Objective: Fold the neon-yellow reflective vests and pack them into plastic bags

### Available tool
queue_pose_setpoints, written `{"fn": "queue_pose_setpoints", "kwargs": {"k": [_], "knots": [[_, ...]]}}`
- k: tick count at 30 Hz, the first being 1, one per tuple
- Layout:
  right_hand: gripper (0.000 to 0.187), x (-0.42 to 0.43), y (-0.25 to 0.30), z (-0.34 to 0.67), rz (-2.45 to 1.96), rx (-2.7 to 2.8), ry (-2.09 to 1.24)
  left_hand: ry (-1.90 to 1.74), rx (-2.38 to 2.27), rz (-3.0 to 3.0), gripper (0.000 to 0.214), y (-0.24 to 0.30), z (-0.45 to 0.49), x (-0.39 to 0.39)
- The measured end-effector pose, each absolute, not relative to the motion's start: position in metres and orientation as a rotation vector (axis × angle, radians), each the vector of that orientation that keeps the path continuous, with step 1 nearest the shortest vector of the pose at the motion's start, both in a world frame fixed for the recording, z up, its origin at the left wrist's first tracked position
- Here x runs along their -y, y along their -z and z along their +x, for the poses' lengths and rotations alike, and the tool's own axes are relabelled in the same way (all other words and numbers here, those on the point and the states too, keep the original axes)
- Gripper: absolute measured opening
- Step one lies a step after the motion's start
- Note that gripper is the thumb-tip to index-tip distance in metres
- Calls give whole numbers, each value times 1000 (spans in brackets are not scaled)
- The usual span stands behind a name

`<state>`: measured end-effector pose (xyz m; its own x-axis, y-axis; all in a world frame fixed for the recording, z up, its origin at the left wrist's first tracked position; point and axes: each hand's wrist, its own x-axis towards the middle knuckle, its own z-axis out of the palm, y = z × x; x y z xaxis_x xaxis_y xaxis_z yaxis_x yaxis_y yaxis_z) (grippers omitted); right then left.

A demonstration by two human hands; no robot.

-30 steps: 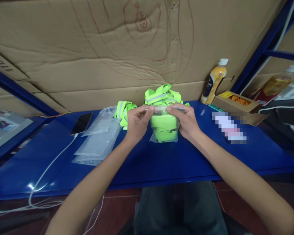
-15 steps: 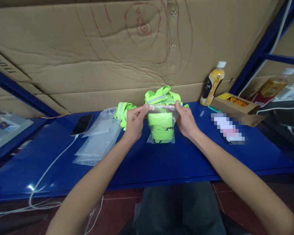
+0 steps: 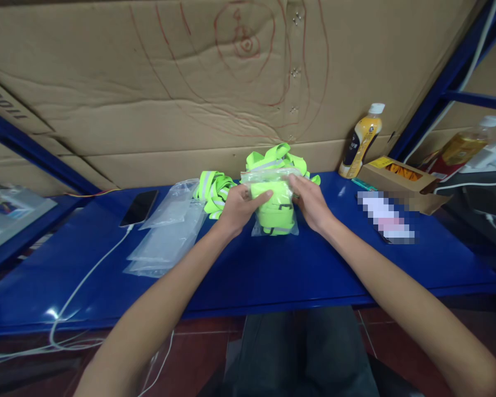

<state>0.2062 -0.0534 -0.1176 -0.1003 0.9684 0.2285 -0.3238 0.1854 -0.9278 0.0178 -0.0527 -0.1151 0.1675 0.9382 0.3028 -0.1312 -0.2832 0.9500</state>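
Note:
A clear plastic bag (image 3: 275,212) stuffed with neon-green reflective strap stands on the blue shelf (image 3: 273,270). My left hand (image 3: 240,207) grips its left side, thumb pressed across the front. My right hand (image 3: 310,204) holds the right side, fingers curled round the bag. Just behind the bag lies a loose pile of neon-green reflective straps (image 3: 281,157), and another bunch of straps (image 3: 213,190) sits to the left of my left hand.
Several empty clear bags (image 3: 167,237) lie left of my hands. A phone (image 3: 138,208) with a white cable (image 3: 82,286) lies further left. A yellow drink bottle (image 3: 361,140) and an open cardboard box (image 3: 400,176) stand at the right. Cardboard sheets line the back.
My hands have come down from the bag's top edge to its sides, and the bag has been pressed lower onto the shelf.

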Motion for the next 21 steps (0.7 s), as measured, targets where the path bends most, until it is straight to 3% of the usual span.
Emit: {"fn": "queue_pose_setpoints", "kwargs": {"k": [7, 21], "knots": [[57, 60, 127, 200, -832, 1344, -1520, -1443, -864, 1383, 51, 114, 15, 50], [51, 66, 121, 202, -826, 1334, -1514, -1337, -740, 1294, 62, 106, 18, 57]]}}
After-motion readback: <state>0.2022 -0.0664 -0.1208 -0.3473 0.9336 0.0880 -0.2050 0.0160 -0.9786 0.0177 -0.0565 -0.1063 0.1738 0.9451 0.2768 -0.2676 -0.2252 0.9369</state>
